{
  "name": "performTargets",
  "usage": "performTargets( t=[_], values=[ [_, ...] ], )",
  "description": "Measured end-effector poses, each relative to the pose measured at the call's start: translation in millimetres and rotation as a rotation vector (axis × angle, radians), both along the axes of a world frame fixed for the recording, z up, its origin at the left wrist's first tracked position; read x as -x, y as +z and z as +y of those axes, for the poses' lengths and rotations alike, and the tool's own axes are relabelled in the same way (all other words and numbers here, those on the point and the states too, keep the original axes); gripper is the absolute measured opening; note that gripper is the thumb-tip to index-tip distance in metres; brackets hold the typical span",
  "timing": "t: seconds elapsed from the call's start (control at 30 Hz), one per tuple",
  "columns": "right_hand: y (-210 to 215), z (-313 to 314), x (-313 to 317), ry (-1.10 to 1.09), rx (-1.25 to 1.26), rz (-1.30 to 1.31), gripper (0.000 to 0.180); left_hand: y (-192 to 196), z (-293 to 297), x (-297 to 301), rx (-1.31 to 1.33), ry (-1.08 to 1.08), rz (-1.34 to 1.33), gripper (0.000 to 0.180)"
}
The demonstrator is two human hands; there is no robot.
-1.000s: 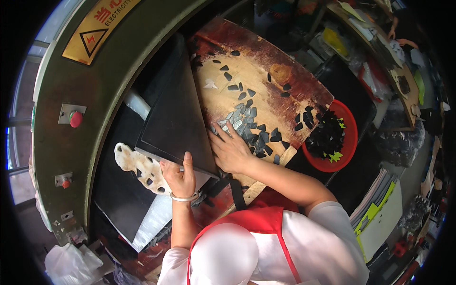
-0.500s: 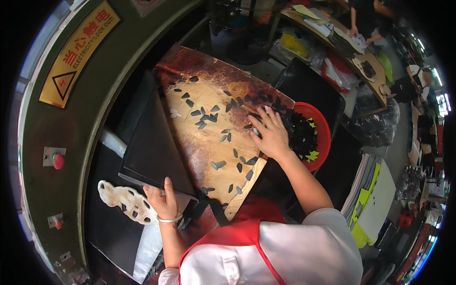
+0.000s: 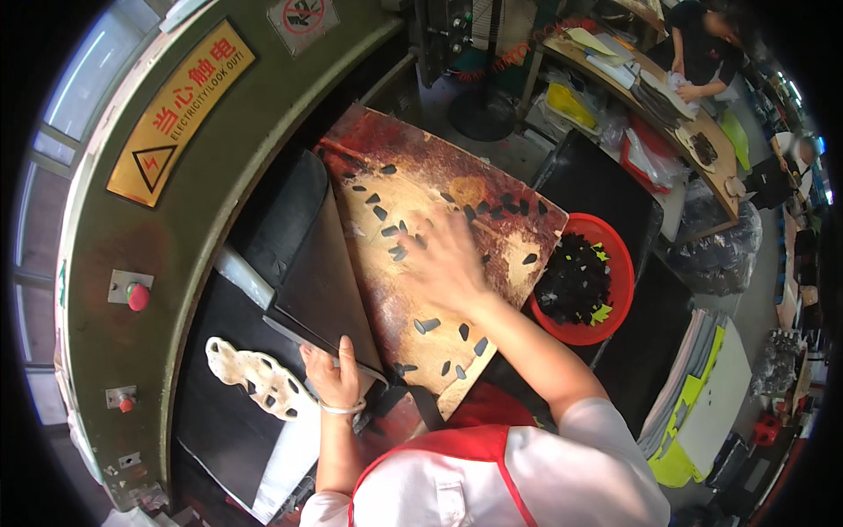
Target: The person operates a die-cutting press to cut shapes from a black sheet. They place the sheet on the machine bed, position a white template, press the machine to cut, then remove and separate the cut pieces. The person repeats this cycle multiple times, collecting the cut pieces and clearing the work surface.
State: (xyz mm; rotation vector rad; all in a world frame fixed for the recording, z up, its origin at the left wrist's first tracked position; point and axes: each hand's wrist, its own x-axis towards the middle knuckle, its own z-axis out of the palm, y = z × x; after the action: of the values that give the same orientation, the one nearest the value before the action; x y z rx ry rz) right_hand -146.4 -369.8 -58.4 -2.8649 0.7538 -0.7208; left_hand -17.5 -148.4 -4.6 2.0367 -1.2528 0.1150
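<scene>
Small dark, petal-shaped cut pieces (image 3: pixel 427 326) lie scattered over a worn wooden board (image 3: pixel 413 364) with a dark red stained end. My right hand (image 3: pixel 450 263) is over the middle of the board, its fingers spread and blurred, with several pieces around and partly under it. Whether it touches any piece I cannot tell. To the board's right, a red bowl (image 3: pixel 627 272) holds many dark pieces and a few yellow-green scraps. My left hand (image 3: pixel 335 376) is closed on the near edge of a large black sheet (image 3: pixel 320 281), thumb on top, lower fingers hidden.
A pale plate with oblong holes (image 3: pixel 255 378) lies left of my left hand. The green machine body (image 3: pixel 97 351) with red buttons curves along the left. Stacked sheets (image 3: pixel 680 395) stand at right. A person (image 3: pixel 702 53) works at a far table (image 3: pixel 650 114).
My right hand has swept left from beside the bowl to mid-board. Fewer pieces lie at the board's right end. The whole view has shifted slightly; my left hand keeps its hold.
</scene>
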Motion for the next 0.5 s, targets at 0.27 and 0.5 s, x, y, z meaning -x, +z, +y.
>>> performTargets(
  t=[0.27, 0.5],
  values=[
    [3.2, -29.4, -113.1, 0.057, -0.199, 0.341, 0.062, 12.3, -4.0, 4.3, -0.059, 0.0, -0.114, 0.015],
    [-22.1, -70.8, 8.1, -0.386, -0.251, 0.212, 0.053, 3.5, -24.4, 7.1, -0.021, -0.12, -0.076, 0.01]
  ],
)
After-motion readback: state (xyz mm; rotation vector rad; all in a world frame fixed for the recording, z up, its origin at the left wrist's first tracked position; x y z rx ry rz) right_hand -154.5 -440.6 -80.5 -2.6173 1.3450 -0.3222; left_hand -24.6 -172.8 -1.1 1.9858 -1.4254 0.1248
